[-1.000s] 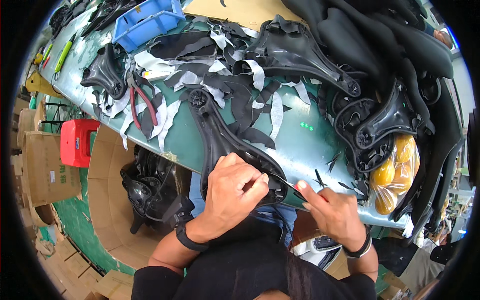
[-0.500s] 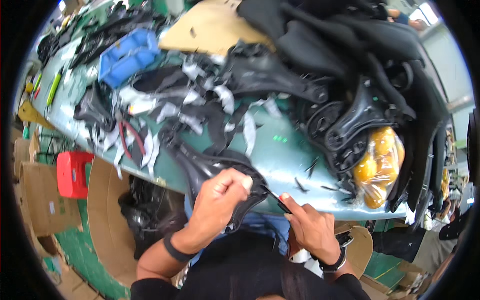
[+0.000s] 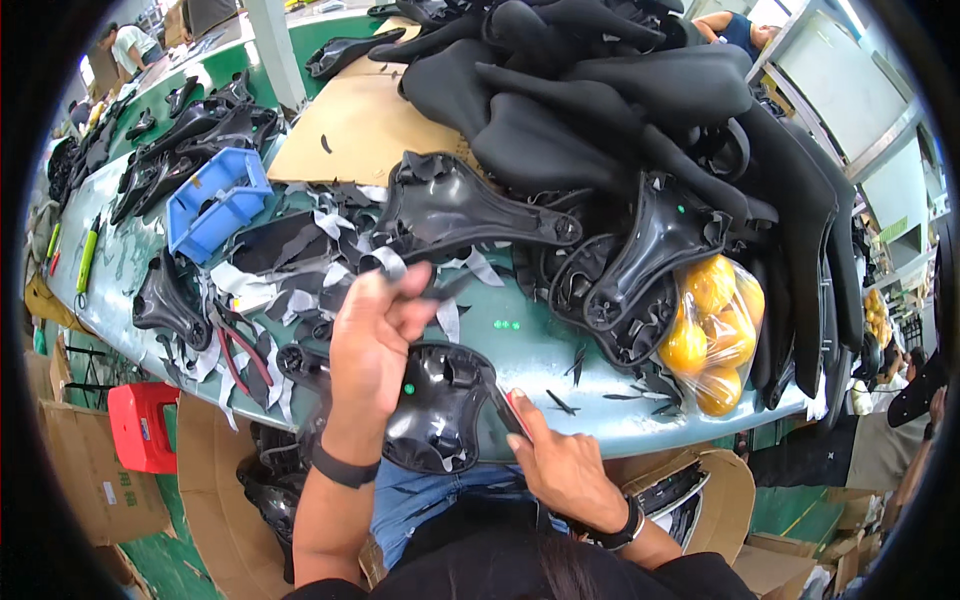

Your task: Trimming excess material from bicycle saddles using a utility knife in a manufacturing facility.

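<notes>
A black plastic saddle shell (image 3: 435,405) is held underside-up at the near edge of the green table (image 3: 560,345), partly over the lap. The left hand (image 3: 375,335) is raised above it, fingers pinched shut on a thin black trimmed strip (image 3: 445,290). The right hand (image 3: 560,460) is closed around a small red-handled cutter (image 3: 512,408), its blade pressed at the shell's right rim. A slip of the blade toward the left wrist seems possible, since the shell is braced only loosely. Black offcuts and white scraps (image 3: 290,300) are scattered to the left, a bag of oranges (image 3: 710,335) to the right.
</notes>
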